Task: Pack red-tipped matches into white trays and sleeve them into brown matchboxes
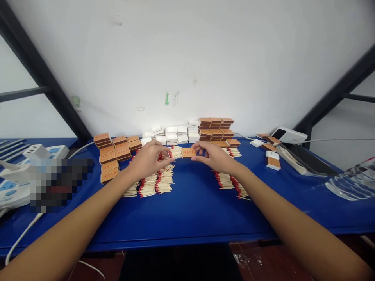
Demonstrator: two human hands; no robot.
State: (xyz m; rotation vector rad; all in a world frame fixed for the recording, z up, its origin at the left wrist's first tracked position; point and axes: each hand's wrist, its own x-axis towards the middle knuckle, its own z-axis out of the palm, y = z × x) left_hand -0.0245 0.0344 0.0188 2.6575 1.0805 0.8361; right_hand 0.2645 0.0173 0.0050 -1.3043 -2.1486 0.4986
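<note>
My left hand (152, 158) grips the end of a white matchbox tray (175, 152) filled with red-tipped matches. Opposite it, my right hand (209, 155) pinches an orange matchbox sleeve (188, 153) between thumb and fingers. Tray and sleeve meet end to end above the blue table, with most of the tray outside the sleeve. Loose matches (148, 183) lie in rows under and beside my left hand. More matches (225, 180) are spread below my right wrist, partly hidden by the arm.
Orange matchboxes (109, 158) are stacked at left, others (216, 132) at the back by the wall. White trays (177, 134) stand between them. A power strip (17, 179) lies far left; a phone-like dark slab (307, 162) and clear plastic (351, 183) lie right on the blue table (190, 210).
</note>
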